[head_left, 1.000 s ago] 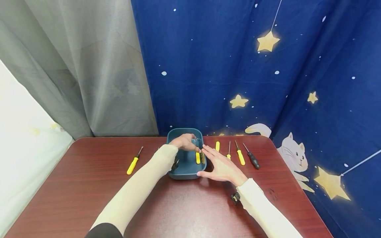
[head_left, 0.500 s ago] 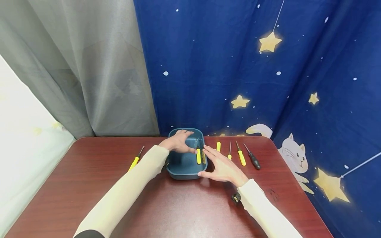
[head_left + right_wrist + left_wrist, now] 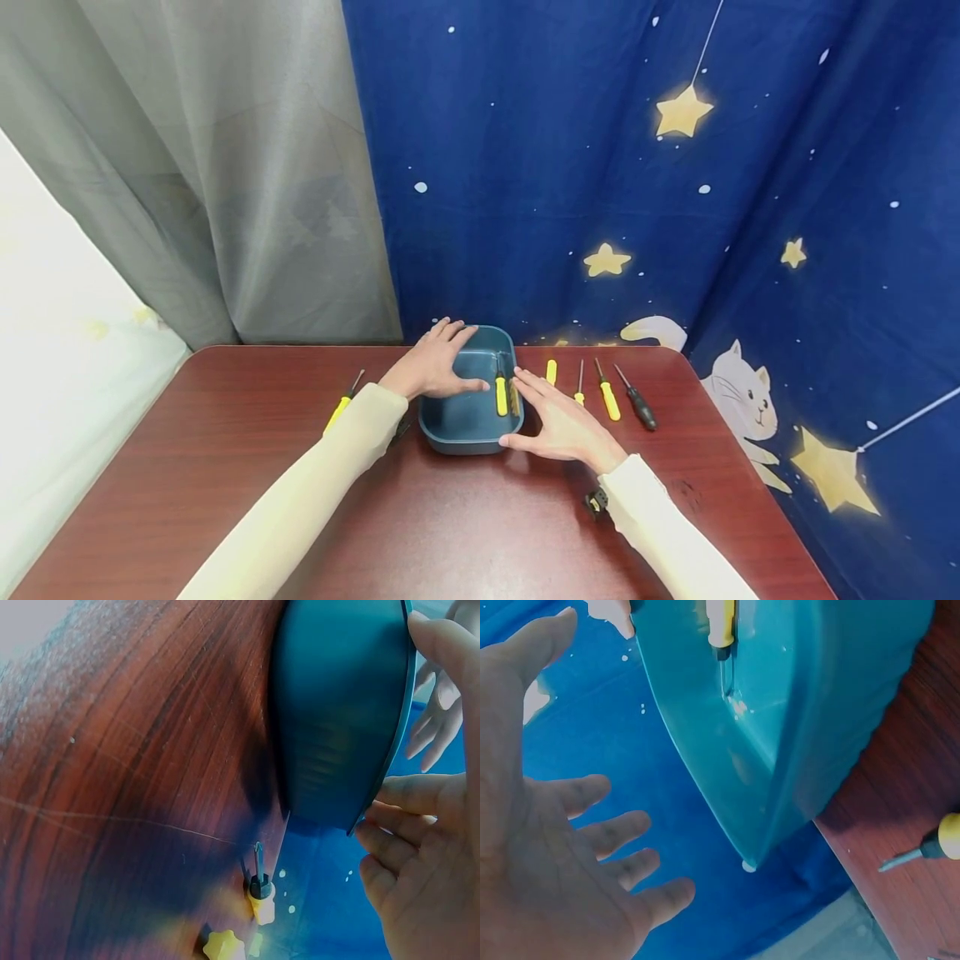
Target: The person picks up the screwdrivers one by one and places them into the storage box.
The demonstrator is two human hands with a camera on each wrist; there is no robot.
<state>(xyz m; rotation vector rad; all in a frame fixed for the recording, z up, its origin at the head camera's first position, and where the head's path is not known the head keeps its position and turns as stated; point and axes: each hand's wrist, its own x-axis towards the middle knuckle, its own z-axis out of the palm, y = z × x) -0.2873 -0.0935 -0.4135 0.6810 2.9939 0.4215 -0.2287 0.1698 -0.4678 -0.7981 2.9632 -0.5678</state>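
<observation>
A blue-green box (image 3: pixel 459 429) stands at the table's far edge, and inside it a screwdriver (image 3: pixel 501 396) with a yellow handle lies along the right side. My left hand (image 3: pixel 433 367) is over the box's left part, fingers spread, holding nothing. In the left wrist view the palm (image 3: pixel 577 877) faces the box, apart from its rim. On the right, my right hand (image 3: pixel 558 419) is at the box's rim with its thumb near the front corner and its fingers fairly straight. The right wrist view shows its fingertips (image 3: pixel 371 836) right at the rim.
Right of the box lie several screwdrivers: two partly hidden yellow-handled ones (image 3: pixel 551 371), another yellow one (image 3: pixel 608 400) and a black-handled one (image 3: pixel 641 408). A yellow screwdriver (image 3: pixel 342 408) lies to the left, partly behind the left sleeve. Curtains (image 3: pixel 525 167) hang behind the table (image 3: pixel 450 533).
My left hand has drawn away from the screwdriver in the box, moving left with its fingers spreading. The screwdriver now shows fully. My right hand has stayed at the rim.
</observation>
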